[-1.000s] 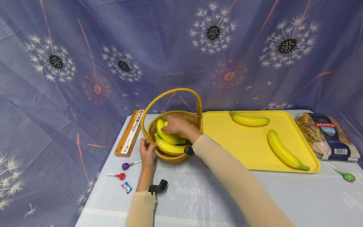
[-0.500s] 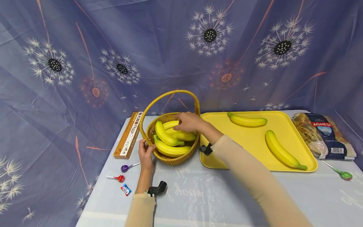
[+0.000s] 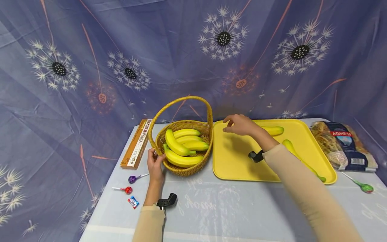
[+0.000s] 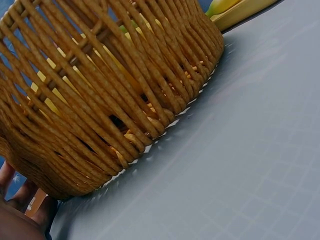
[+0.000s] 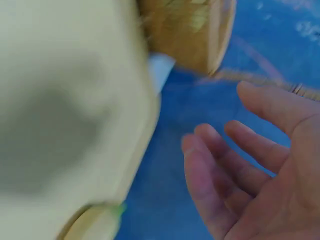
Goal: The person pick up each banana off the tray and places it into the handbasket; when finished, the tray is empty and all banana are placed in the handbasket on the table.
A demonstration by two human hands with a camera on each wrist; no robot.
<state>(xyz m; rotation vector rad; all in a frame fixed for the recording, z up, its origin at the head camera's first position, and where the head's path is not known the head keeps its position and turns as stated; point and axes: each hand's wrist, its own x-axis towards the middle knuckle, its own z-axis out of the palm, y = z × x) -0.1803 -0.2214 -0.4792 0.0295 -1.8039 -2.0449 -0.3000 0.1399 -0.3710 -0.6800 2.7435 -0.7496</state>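
A wicker basket (image 3: 187, 172) with a tall arched handle holds several bananas (image 3: 184, 161). At its left side my left hand (image 3: 156, 164) grips the rim near the foot of the handle. The left wrist view shows the woven wall of the basket (image 4: 125, 100) close up, with fingers at its lower left. Over the left part of the yellow tray (image 3: 223, 168) hovers my right hand (image 3: 242, 125), fingers loosely bent and holding nothing. On the tray lie two bananas, a far one (image 3: 275, 130) and a near one (image 3: 289, 146), both partly hidden by the right arm.
Left of the basket lies a pasta box (image 3: 136, 144). Nearer are a purple lollipop (image 3: 132, 179), a red lollipop (image 3: 128, 190) and a wrapped candy (image 3: 133, 202). A pasta bag (image 3: 344, 144) and a green lollipop (image 3: 366, 188) lie right of the tray.
My right hand has let go of a banana in the basket and moved out to the right, over the tray. The left hand stays on the basket rim.
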